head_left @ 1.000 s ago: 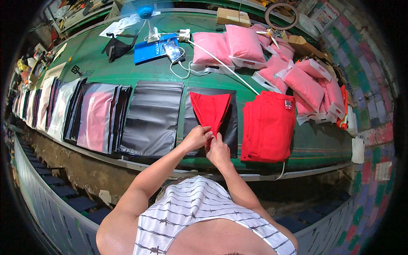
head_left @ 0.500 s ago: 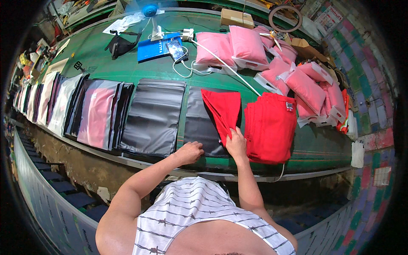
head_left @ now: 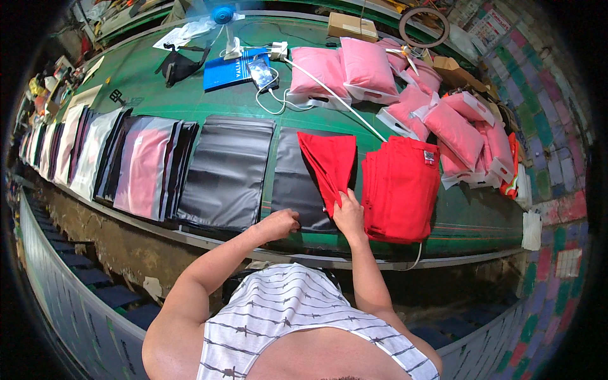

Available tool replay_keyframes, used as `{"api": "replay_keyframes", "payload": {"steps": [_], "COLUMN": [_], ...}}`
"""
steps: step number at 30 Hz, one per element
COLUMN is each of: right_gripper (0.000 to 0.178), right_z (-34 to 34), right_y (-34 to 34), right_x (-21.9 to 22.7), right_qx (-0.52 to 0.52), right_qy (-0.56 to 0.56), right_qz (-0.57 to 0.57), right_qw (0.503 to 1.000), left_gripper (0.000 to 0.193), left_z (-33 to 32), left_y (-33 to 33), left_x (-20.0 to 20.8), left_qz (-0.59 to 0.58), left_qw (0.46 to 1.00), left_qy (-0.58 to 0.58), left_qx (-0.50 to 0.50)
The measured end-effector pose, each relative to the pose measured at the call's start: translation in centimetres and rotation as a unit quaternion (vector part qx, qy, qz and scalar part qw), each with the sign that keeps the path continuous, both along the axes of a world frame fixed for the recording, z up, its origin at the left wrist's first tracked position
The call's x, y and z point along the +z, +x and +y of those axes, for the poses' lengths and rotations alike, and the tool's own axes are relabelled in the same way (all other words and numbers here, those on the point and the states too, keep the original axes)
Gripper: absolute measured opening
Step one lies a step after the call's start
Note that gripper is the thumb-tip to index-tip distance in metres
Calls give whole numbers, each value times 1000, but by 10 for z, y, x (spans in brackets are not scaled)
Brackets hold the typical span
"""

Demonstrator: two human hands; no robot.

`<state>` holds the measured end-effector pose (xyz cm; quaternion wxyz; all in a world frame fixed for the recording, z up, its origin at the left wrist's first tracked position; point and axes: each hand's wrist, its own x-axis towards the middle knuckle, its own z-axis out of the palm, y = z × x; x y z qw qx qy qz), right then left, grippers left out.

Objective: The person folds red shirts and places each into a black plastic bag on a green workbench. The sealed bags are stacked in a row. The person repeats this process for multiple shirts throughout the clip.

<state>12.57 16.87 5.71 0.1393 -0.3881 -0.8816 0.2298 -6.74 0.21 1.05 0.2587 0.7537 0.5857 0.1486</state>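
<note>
My right hand point(head_left: 349, 215) is closed on the lower end of a folded red garment point(head_left: 330, 159), which narrows toward my fingers. Under the garment, a black plastic bag point(head_left: 291, 180) lies flat on the green table point(head_left: 468, 215). At the bag's lower left corner my left hand point(head_left: 280, 224) is curled closed; whatever its fingertips hold is hidden. To the right of my right hand sits a stack of folded red garments point(head_left: 399, 193), with a small label on the top one. A pile of flat black bags point(head_left: 227, 171) lies to the left.
Further left stand overlapping rows of bags, some with pink inside point(head_left: 142, 168). Filled pink packages point(head_left: 453, 133) are heaped at the right. Toward the back are a blue box point(head_left: 227, 75), a phone point(head_left: 261, 73), a small blue fan point(head_left: 223, 15) and a white cable point(head_left: 329, 90).
My left hand has drawn slightly left and its fingers have curled tighter. My right hand keeps its grip on the red garment, nearly still.
</note>
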Motion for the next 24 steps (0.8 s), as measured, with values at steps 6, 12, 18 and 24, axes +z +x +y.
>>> {"api": "replay_keyframes", "payload": {"steps": [6, 12, 18, 24], "right_gripper": [34, 36, 34, 35], "right_z": [-1, -5, -12, -9], "right_y": [-1, 13, 82, 132], "right_x": [-1, 19, 91, 120], "right_qx": [-3, 13, 132, 235], "right_qy": [16, 33, -33, -232], "right_qz": [-2, 56, 162, 126], "right_qw": [1000, 998, 977, 935], "left_gripper": [21, 27, 37, 56], "left_z": [-1, -4, 7, 18], "left_y": [5, 9, -10, -29], "left_x": [12, 26, 27, 30], "left_qz": [19, 82, 8, -183], "left_qw": [1000, 996, 995, 967], "left_qy": [11, 21, 91, 76], "left_qx": [13, 7, 46, 162]}}
